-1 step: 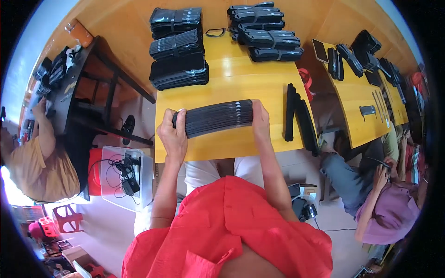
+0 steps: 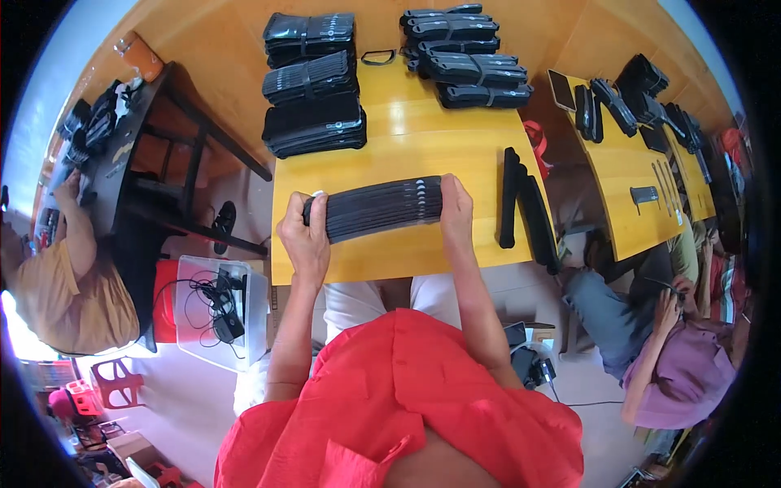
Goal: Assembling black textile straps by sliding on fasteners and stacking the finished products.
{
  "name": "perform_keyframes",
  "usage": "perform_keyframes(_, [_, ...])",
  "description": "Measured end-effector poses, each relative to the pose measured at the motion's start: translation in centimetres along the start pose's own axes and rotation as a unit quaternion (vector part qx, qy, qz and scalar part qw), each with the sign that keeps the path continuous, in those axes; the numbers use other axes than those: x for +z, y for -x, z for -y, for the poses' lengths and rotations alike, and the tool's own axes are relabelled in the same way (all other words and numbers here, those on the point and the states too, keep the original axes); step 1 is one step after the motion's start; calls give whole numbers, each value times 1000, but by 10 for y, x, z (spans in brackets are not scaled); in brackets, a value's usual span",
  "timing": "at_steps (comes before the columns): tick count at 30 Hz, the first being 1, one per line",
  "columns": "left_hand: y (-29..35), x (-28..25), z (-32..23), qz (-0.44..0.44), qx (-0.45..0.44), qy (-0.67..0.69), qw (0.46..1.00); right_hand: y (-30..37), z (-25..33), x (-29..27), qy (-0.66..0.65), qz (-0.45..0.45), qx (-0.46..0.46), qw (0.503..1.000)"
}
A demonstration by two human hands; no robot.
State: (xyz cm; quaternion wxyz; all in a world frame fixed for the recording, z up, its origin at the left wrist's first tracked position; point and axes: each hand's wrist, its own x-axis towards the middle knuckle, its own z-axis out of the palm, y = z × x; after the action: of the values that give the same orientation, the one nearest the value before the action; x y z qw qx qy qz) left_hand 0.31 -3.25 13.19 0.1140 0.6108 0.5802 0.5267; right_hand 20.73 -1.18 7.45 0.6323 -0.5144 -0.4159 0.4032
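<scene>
Over the table (image 2: 435,134), left hand (image 2: 305,233) and right hand (image 2: 457,210) outstretched, fingers (image 2: 318,216) clasping black bundle (image 2: 378,210).

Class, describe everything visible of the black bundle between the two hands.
The black bundle is a wide, layered stack of dark strips, perhaps fabric, with a row of pale marks near its right end. It slants slightly, right end farther away, over the yellow table; contact is unclear. The left hand grips one end, the right hand the other.

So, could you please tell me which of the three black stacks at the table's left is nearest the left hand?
The front stack, nearest the left hand: no band shows across its top, unlike the middle stack and the far stack.
</scene>
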Motion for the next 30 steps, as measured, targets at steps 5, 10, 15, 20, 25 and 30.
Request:
perform_keyframes(5, [12,2,16,14,-152,189,970,8,12,10,-48,-60,28,997])
perform_keyframes(10, [25,3,25,43,-289,275,916,10,-3,8,-43,-82,-17,996])
perform_keyframes(15, [32,-7,23,73,-301,264,913,21,4,11,-38,-64,8,997])
perform_keyframes(20, [32,-5,29,26,-177,144,973,29,17,8,-29,-29,78,996])
perform_keyframes(25, [27,-5,16,22,-128,103,986,30,25,6,-79,-62,45,994])
perform_keyframes(30, [28,2,21,26,-140,180,973,27,23,7,-90,-65,22,994])
